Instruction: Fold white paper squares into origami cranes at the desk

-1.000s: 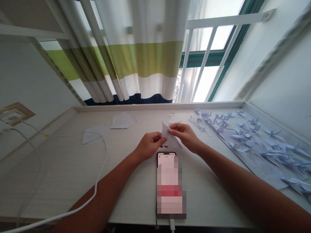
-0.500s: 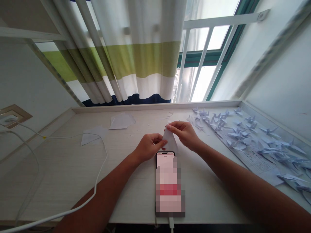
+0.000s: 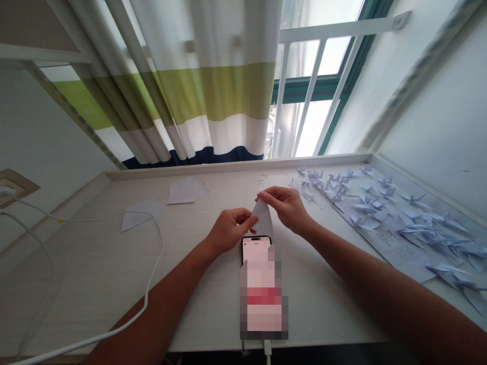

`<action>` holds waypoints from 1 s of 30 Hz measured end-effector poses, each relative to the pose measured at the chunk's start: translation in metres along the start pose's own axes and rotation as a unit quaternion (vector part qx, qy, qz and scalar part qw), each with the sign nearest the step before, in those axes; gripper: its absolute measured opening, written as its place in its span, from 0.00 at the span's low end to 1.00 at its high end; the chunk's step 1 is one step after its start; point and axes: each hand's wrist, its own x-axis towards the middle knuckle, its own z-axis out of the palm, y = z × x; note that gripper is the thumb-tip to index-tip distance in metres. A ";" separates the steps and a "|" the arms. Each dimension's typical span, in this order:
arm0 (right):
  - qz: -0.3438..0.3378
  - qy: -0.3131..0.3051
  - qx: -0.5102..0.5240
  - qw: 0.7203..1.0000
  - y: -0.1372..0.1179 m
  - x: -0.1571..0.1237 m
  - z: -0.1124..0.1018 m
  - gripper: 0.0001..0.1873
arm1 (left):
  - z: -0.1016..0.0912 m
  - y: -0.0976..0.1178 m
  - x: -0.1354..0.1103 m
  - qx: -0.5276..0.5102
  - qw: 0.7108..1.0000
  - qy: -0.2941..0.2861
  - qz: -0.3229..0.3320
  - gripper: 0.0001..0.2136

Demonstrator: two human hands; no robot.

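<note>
A small folded sheet of white paper (image 3: 263, 214) is held up between my two hands, just beyond the top of a phone. My left hand (image 3: 230, 229) pinches its left edge between thumb and fingers. At the paper's upper tip, my right hand (image 3: 286, 205) is closed with thumb against forefinger. The paper tapers towards that tip; its lower part comes down close to the phone (image 3: 257, 253), which lies on the desk with its screen lit and mostly blurred out.
Many folded paper cranes (image 3: 369, 203) cover the desk's right side, some on a printed sheet (image 3: 395, 246). Loose white sheets (image 3: 186, 191) and further papers (image 3: 140, 215) lie at the left. A white cable (image 3: 162, 243) crosses my left forearm. Paper scraps (image 3: 262, 177) lie near the back ledge.
The whole view has shifted slightly, so everything sits a little further left. Both hands keep their pinch on the paper, with barely any change in their pose.
</note>
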 end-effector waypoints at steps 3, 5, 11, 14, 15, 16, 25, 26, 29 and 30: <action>0.011 0.000 0.027 1.000 -0.001 0.001 0.000 0.14 | 0.002 -0.001 0.000 -0.006 1.000 0.003 0.000 0.14; 0.010 0.010 0.039 0.999 -0.001 0.002 0.000 0.13 | 0.003 -0.001 -0.001 -0.016 1.000 -0.002 -0.006 0.14; 0.036 -0.042 0.045 0.997 0.006 0.004 -0.002 0.17 | 0.001 0.000 0.001 -0.069 0.997 0.007 -0.023 0.15; 0.061 -0.094 0.027 0.993 0.011 0.005 -0.004 0.20 | -0.004 0.003 0.004 -0.096 0.995 0.023 -0.024 0.16; 0.065 -0.100 0.020 0.993 0.013 0.005 -0.005 0.20 | -0.006 0.004 0.004 -0.103 0.994 0.020 -0.027 0.17; 0.065 -0.098 0.015 0.993 0.014 0.005 -0.006 0.20 | -0.007 0.004 0.004 -0.108 0.994 0.012 -0.033 0.17; 0.093 -0.080 0.073 0.990 0.017 0.008 -0.009 0.19 | -0.014 0.000 0.004 -0.086 0.994 -0.025 -0.056 0.17; 0.094 -0.077 0.077 0.990 0.017 0.008 -0.009 0.19 | -0.014 0.000 0.004 -0.082 0.995 -0.028 -0.052 0.17; 0.101 -0.062 0.097 0.988 0.019 0.008 -0.007 0.19 | -0.013 0.003 0.004 -0.080 0.995 -0.034 -0.050 0.19; 0.103 -0.059 0.102 0.988 0.020 0.007 -0.007 0.18 | -0.013 0.004 0.003 -0.084 0.994 -0.035 -0.053 0.21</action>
